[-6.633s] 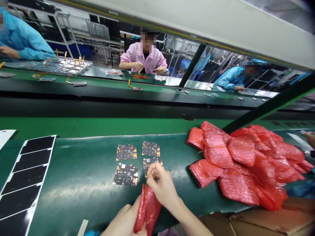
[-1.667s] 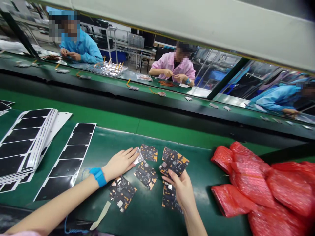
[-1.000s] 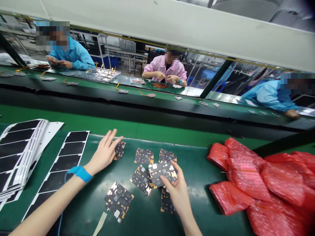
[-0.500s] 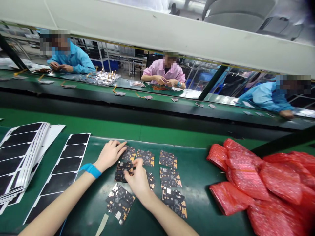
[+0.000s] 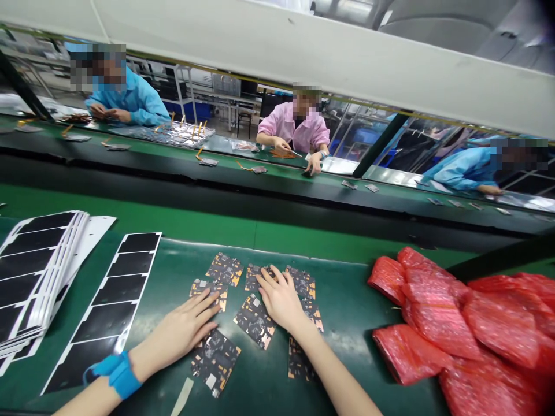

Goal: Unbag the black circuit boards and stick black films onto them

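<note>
The left hand (image 5: 180,330) and right hand (image 5: 281,301), grips wide open and flat, rest lightly on square black-and-gold circuit boards (image 5: 224,269), sparing them any bending.

Left hand (image 5: 182,329); right hand (image 5: 280,300) on PCBs (image 5: 254,321)

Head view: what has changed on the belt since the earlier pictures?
Both hands have let go of the red bubble bag. More circuit boards lie spread on the green belt, with the left hand and right hand open over them. The pile of red bubble bags stayed at the right.
</note>
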Available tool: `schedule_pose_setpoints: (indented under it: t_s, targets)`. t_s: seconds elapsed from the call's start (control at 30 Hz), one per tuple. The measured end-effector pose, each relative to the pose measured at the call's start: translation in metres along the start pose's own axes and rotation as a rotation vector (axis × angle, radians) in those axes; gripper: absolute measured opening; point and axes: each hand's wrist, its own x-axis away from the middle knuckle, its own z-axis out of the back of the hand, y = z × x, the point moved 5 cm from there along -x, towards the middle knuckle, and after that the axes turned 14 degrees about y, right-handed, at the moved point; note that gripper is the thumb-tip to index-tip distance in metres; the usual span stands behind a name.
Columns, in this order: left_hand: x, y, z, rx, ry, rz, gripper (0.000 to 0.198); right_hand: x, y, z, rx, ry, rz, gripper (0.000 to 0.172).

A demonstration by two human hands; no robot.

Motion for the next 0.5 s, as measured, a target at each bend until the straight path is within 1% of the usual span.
schedule_pose_setpoints:
  t_s: [0.07, 0.17, 0.27, 0.33, 0.43, 0.5]
  targets:
    - [0.002, -0.005, 0.003, 0.001, -0.009, -0.001, 0.044, 0.000, -0.001, 0.000, 0.005, 0.005, 0.027, 0.037]
    - [-0.003, 0.000, 0.001, 0.007, -0.016, 0.004, 0.044, 0.008, -0.012, 0.002, -0.004, 0.036, 0.061, 0.038]
    - [-0.011, 0.009, -0.004, 0.009, -0.017, 0.014, 0.046, 0.033, -0.035, 0.003, -0.028, 0.080, 0.097, 0.039]
    - [-0.014, 0.011, -0.006, 0.010, -0.014, 0.013, 0.046, 0.052, -0.050, 0.003, -0.063, 0.086, 0.155, 0.035]
    - [-0.015, 0.009, -0.007, 0.014, -0.011, 0.004, 0.045, 0.066, -0.062, 0.002, -0.158, 0.016, 0.265, 0.027]
    - [-0.015, 0.006, -0.008, 0.016, -0.010, 0.004, 0.045, 0.064, -0.059, 0.003, -0.202, -0.036, 0.293, 0.029]
